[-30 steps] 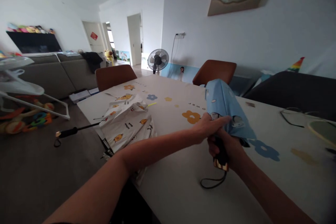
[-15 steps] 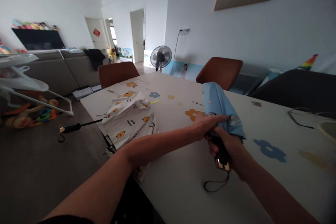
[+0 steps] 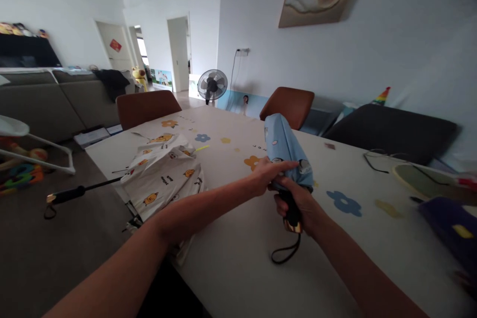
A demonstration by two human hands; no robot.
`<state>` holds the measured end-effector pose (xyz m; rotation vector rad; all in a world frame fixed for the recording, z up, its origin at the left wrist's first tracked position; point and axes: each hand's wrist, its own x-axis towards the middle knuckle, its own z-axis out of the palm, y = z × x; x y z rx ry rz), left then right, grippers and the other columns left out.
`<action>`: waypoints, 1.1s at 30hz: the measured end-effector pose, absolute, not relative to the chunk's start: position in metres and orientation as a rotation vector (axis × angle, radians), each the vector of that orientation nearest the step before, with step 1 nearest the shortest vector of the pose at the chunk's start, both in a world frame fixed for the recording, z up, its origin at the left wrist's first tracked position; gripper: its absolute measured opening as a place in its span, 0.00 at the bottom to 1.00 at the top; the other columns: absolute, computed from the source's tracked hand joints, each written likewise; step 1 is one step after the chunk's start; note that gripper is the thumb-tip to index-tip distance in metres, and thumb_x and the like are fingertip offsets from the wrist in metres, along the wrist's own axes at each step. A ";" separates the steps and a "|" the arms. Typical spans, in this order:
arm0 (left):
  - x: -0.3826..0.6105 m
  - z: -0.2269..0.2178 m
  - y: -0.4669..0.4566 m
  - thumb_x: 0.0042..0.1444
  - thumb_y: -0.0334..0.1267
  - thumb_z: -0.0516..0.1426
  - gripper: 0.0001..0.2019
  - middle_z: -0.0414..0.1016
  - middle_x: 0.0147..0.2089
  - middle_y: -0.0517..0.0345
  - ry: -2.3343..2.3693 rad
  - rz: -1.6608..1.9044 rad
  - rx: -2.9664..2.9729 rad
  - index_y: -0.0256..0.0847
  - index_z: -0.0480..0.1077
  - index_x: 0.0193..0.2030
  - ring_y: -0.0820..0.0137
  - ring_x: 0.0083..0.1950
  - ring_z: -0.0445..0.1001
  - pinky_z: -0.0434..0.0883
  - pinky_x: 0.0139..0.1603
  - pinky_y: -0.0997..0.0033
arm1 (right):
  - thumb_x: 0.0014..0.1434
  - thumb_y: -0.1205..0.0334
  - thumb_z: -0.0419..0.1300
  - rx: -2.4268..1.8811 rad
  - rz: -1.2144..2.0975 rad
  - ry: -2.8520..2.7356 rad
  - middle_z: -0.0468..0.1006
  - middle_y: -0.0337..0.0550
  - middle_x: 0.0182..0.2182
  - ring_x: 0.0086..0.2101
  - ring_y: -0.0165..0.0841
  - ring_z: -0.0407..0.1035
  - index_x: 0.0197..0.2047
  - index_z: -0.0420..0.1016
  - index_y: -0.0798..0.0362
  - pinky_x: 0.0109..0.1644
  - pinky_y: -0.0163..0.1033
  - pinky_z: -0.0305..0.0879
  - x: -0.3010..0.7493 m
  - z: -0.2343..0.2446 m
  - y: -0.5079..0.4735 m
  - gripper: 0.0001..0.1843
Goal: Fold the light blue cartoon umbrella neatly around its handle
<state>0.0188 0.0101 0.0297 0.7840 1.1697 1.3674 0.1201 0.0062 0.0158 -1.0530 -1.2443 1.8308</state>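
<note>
A folded light blue umbrella [image 3: 283, 146] with small cartoon prints points up and away over the table [image 3: 238, 253]. My right hand [image 3: 296, 202] is wrapped round its black handle, whose gold end cap and black wrist loop [image 3: 285, 253] hang below my fist. My left hand [image 3: 270, 175] reaches across and pinches the lower edge of the blue canopy just above the handle. A white umbrella [image 3: 162, 174] with yellow cartoon prints lies collapsed at the table's left edge, its black handle [image 3: 65, 195] sticking out over the floor.
The tablecloth has flower prints. Two brown chairs [image 3: 288, 104] stand at the far side. A black cable [image 3: 380, 159], a round tray [image 3: 425, 181] and a dark purple object [image 3: 450, 223] lie at the right. A sofa [image 3: 40, 102], fan [image 3: 211, 84] and toys fill the left.
The view has swung right, so everything shifted left in frame. Both hands keep their hold on the blue umbrella, which now stands a little more upright and nearer the table's middle.
</note>
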 end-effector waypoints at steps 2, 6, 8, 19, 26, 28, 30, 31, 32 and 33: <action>0.018 0.031 0.010 0.39 0.46 0.63 0.15 0.60 0.19 0.63 1.176 1.345 0.908 0.37 0.66 0.27 0.79 0.15 0.56 0.50 0.12 0.78 | 0.49 0.54 0.59 -1.052 1.821 -1.269 0.68 0.38 0.16 0.09 0.22 0.53 0.24 0.66 0.56 0.10 0.31 0.53 0.120 0.018 0.004 0.13; 0.014 0.033 0.015 0.43 0.49 0.61 0.18 0.68 0.24 0.57 1.107 1.364 0.917 0.35 0.69 0.33 0.75 0.20 0.65 0.63 0.18 0.76 | 0.50 0.52 0.57 -1.057 1.834 -1.352 0.60 0.34 0.07 0.08 0.25 0.53 0.21 0.64 0.55 0.11 0.32 0.54 0.119 0.015 0.000 0.15; 0.009 0.036 0.020 0.45 0.47 0.60 0.17 0.72 0.29 0.52 1.029 1.406 0.823 0.34 0.70 0.35 0.71 0.26 0.70 0.69 0.27 0.72 | 0.51 0.52 0.56 -1.043 1.849 -1.359 0.59 0.34 0.06 0.08 0.26 0.53 0.20 0.64 0.55 0.11 0.32 0.54 0.117 0.011 -0.004 0.16; -0.034 0.046 0.034 0.49 0.44 0.56 0.17 0.76 0.31 0.49 0.642 1.354 0.545 0.31 0.70 0.40 0.66 0.31 0.74 0.72 0.41 0.63 | 0.52 0.52 0.51 -0.948 2.226 -1.386 0.57 0.32 0.06 0.09 0.24 0.51 0.21 0.63 0.54 0.14 0.31 0.53 0.106 0.005 -0.032 0.16; -0.041 0.048 0.039 0.51 0.44 0.55 0.18 0.76 0.31 0.49 0.628 1.375 0.534 0.30 0.70 0.42 0.66 0.32 0.74 0.72 0.42 0.63 | 0.53 0.53 0.52 -0.862 2.236 -1.437 0.58 0.30 0.07 0.10 0.24 0.51 0.33 0.70 0.57 0.15 0.30 0.54 0.107 0.005 -0.034 0.15; -0.040 0.047 0.040 0.51 0.43 0.55 0.17 0.76 0.30 0.50 0.658 1.382 0.521 0.31 0.69 0.41 0.67 0.31 0.74 0.72 0.41 0.64 | 0.51 0.54 0.53 -0.857 2.236 -1.406 0.58 0.30 0.06 0.09 0.24 0.50 0.27 0.67 0.55 0.14 0.30 0.53 0.107 0.003 -0.033 0.13; -0.039 0.047 0.040 0.53 0.42 0.54 0.15 0.75 0.27 0.52 0.678 1.371 0.514 0.31 0.70 0.41 0.68 0.29 0.74 0.72 0.40 0.65 | 0.51 0.54 0.53 -0.866 2.245 -1.384 0.57 0.31 0.06 0.09 0.23 0.49 0.22 0.62 0.54 0.14 0.30 0.53 0.106 0.001 -0.033 0.13; -0.038 0.047 0.040 0.53 0.42 0.54 0.15 0.75 0.26 0.52 0.683 1.366 0.513 0.31 0.70 0.40 0.69 0.28 0.74 0.72 0.40 0.65 | 0.51 0.54 0.53 -0.869 2.253 -1.379 0.57 0.30 0.06 0.09 0.23 0.49 0.21 0.61 0.53 0.14 0.30 0.54 0.106 0.001 -0.033 0.13; -0.037 0.048 0.040 0.53 0.42 0.54 0.15 0.75 0.26 0.53 0.687 1.365 0.511 0.31 0.70 0.40 0.69 0.27 0.73 0.72 0.39 0.65 | 0.51 0.54 0.52 -0.869 2.259 -1.380 0.57 0.30 0.06 0.09 0.23 0.48 0.20 0.59 0.53 0.14 0.30 0.54 0.106 0.001 -0.033 0.14; -0.036 0.049 0.040 0.53 0.42 0.54 0.15 0.74 0.25 0.53 0.689 1.373 0.510 0.31 0.70 0.40 0.69 0.26 0.73 0.73 0.39 0.65 | 0.51 0.54 0.52 -0.869 2.265 -1.382 0.57 0.30 0.06 0.09 0.23 0.48 0.20 0.58 0.53 0.14 0.29 0.54 0.107 0.001 -0.032 0.14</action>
